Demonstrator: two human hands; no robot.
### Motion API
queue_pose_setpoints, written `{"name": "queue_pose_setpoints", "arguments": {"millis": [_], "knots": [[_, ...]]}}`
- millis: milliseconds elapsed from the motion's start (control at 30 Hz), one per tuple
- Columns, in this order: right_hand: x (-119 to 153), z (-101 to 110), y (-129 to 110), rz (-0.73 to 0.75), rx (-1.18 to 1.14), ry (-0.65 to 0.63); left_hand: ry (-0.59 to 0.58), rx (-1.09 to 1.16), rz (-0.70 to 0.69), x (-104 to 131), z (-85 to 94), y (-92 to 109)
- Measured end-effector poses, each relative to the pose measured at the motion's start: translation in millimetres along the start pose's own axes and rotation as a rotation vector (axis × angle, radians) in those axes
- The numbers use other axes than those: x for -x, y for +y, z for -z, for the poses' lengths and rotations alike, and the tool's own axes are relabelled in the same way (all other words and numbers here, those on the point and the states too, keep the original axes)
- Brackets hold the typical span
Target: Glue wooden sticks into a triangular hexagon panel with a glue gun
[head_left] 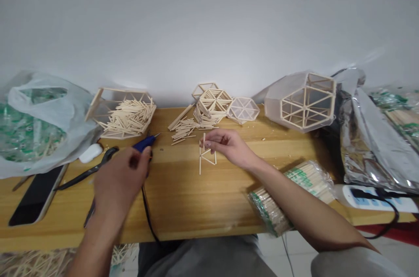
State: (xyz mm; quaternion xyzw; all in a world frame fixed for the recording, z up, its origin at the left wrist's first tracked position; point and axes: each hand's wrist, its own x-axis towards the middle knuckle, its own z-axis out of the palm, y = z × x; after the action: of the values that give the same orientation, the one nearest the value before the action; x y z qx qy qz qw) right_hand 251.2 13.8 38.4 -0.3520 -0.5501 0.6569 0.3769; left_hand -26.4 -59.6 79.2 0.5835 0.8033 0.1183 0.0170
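Observation:
My right hand (225,145) pinches a small wooden stick frame (208,162) at its upper part, over the middle of the wooden table (183,198). My left hand (122,176) is at the left, blurred, with thumb and fingers curled beside a blue glue gun or soldering tool (145,142) whose tip points right. Whether these fingers grip the tool cannot be made out. Behind the frame lies a pile of short sticks (186,128), with hexagonal stick frames (216,100) behind it.
A stick-filled hexagonal holder (127,117), black-handled pliers or scissors (87,173), a phone (37,196) and a plastic bag (42,124) are at left. At right are a covered hexagonal structure (303,104), wrapped sticks (307,181), a foil bag (369,137) and a power strip (376,200).

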Motion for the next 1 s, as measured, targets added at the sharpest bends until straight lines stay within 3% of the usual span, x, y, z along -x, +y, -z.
{"name": "queue_pose_setpoints", "arguments": {"millis": [67, 167, 267, 400, 467, 633, 833, 1000], "knots": [[0.4, -0.6, 0.7, -0.007, -0.016, -0.032, -0.037, 0.324, -0.182, 8.8, -5.4, 25.1], [1.1, -1.4, 0.6, -0.017, -0.019, -0.08, -0.175, 0.636, -0.301, 18.7, -19.6, 58.5], [1.8, -1.6, -1.8, -0.026, 0.0, -0.099, -0.274, 0.808, -0.31, 21.9, -32.0, 75.3], [0.4, 2.7, -3.9, -0.03, 0.026, -0.129, -0.299, 0.945, -0.225, 19.8, -37.6, 75.0], [-1.8, 8.7, -2.0, -0.008, 0.124, -0.116, -0.283, 0.915, -0.207, 20.3, -37.0, 70.2], [-7.4, 25.0, 5.5, 0.16, 0.739, 0.159, -0.201, 0.682, -0.378, 41.9, -41.4, 59.6], [-7.0, 22.1, 6.4, 0.148, 0.853, 0.06, -0.134, 0.418, -0.566, 82.9, -65.3, 61.7], [-6.0, 19.7, 7.1, 0.142, 0.859, 0.018, -0.105, 0.296, -0.581, 87.2, -74.8, 66.3]]}}
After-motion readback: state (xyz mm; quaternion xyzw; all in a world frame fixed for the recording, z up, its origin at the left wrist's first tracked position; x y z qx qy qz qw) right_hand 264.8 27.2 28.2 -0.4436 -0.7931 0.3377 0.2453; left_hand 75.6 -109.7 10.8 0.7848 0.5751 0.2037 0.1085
